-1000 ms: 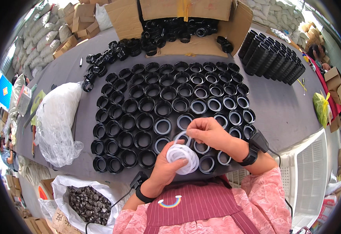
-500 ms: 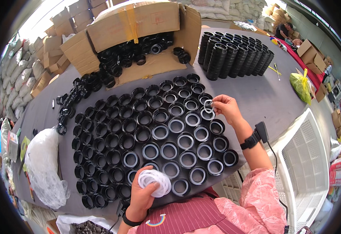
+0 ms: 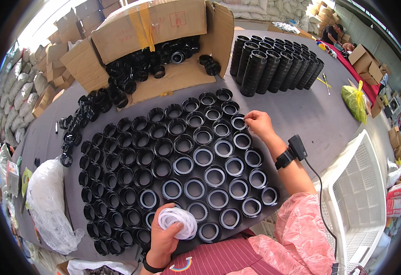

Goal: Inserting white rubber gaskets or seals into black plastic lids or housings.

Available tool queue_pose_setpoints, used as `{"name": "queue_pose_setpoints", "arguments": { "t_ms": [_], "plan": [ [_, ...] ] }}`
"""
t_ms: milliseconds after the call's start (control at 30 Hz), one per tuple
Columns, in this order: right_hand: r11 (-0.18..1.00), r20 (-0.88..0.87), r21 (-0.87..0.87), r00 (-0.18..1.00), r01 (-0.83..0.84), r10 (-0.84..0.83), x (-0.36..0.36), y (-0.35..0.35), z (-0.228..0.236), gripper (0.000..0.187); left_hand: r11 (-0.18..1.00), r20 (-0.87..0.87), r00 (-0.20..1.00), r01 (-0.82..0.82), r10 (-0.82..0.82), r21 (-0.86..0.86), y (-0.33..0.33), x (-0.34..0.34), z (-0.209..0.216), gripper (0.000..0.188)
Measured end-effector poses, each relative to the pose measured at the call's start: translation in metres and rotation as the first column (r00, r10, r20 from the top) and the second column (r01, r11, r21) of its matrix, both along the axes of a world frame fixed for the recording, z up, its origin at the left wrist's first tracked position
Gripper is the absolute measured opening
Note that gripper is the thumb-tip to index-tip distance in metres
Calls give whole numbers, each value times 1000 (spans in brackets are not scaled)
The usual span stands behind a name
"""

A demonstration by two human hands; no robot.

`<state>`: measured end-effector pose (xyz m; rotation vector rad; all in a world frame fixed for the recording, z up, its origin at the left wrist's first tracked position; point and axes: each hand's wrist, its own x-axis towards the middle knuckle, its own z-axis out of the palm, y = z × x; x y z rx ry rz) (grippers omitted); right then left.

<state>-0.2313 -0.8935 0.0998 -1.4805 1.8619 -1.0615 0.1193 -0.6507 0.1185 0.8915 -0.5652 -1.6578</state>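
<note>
- Head view: your left hand [image 3: 162, 240] curls around a bundle of white rings [image 3: 177, 222], thumb laid across them, so plenty remain unplaced in your grasp.
- Your right hand [image 3: 259, 123], ahead and to the right of the left one, has thumb and forefinger close together at the rim of a black collar [image 3: 234, 123]; whether a ring is pinched there, I cannot tell.
- Between your hands, and close around your left one, stand collars with pale rings [image 3: 186, 188] inside; that portion looks done.
- Farther left of both hands, the bare collars [image 3: 163, 176] show no pale ring, so a large share of the layout looks left to do; some just left of your right hand are too unclear to judge.
- Beyond your right hand stand tall black stacks [image 3: 254, 75]; ahead and left of it, loose collars [image 3: 95, 103] trail from an open cardboard box [image 3: 118, 41].
- Left of your left hand lies a clear plastic bag [image 3: 49, 201]; right of your right hand stands a white crate [image 3: 359, 183].
</note>
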Motion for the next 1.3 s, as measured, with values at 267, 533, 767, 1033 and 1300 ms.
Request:
{"name": "queue_pose_setpoints", "arguments": {
  "t_ms": [267, 533, 767, 1033, 1300],
  "plan": [
    [967, -613, -191, 790, -168, 16, 13, 16, 19, 18, 996, 21, 998, 64, -62, -59, -6, -7, 5, 58],
    [555, 293, 105, 559, -825, 776, 133, 149, 60, 31, 963, -29, 991, 118, -129, -242, -3, -14, 1, 71],
    [559, 814, 138, 415, -818, 406, 148, 187, 60, 24, 894, 106, 993, 91, -49, -439, 9, -8, -5, 73],
    [720, 551, 169, 671, -673, 497, 138, 176, 64, 12, 985, 5, 999, 41, -40, -166, 4, -12, -8, 66],
    [948, 580, 18, 776, -317, 248, 67, 85, 41, 14, 999, -56, 998, -3, 0, -53, 2, -4, -2, 59]
  ]
}}
